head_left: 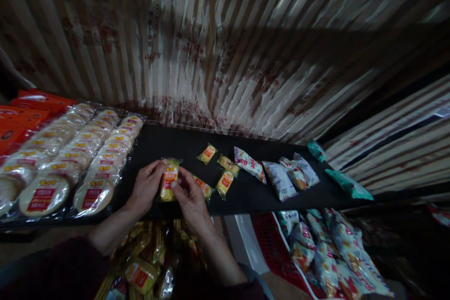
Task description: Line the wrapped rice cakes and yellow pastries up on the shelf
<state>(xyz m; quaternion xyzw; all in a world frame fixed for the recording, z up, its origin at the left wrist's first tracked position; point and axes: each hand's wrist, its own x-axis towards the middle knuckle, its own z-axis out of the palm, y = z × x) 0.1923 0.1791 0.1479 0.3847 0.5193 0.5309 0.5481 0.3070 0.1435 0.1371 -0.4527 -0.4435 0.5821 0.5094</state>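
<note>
A small yellow snack packet (pixel 170 179) with a red and orange label stands between my two hands at the front of the black shelf (pixel 165 140). My left hand (pixel 149 183) grips its left side, thumb near the top. On its right side, the fingers of my right hand (pixel 190 193) pinch the edge. Just beyond my right hand lies another yellow packet (pixel 204 187), partly covered by it. Several more, such as a yellow packet (pixel 225 182) and one farther back (pixel 207 153), are scattered to the right.
Rows of round wrapped cakes (pixel 94 193) fill the left, beside orange packages (pixel 21 122). White snack bags (pixel 250 165) and green bags (pixel 348 183) lie to the right. Below are a red basket (pixel 270 243) of bags and a heap of yellow packets (pixel 142 274). Pleated sheeting (pixel 211 56) hangs behind.
</note>
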